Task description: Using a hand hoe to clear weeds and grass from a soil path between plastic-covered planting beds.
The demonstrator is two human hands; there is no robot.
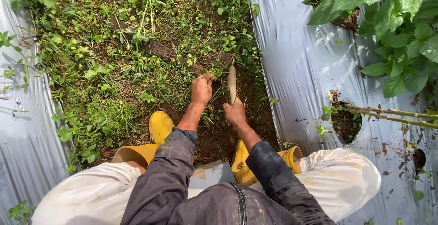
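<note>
Two bare hands work low in a weedy furrow between strips of silver plastic mulch (301,65), seen from above the crouching person. The right hand (235,114) is closed in a full fist around the handle of a short hand tool (232,84), whose worn blade points away from the body and meets the ground among the roots just ahead. The left hand (201,89) is curled shut, fingers pinched on a tuft of weeds (207,75) at soil level, just beside the tool's tip. Bare, dark soil (214,133) lies between the hands and the yellow boots (160,125); a thick green weed cover (114,70) fills the furrow beyond and to the left. Judged from this, the step in hand is loosening and pulling one clump at the edge of the cleared patch. The next move would call for the blade to cut under the roots while the left hand draws the tuft up, keeping the edge away from the pinching fingers and from the plastic sheet at the right
</note>
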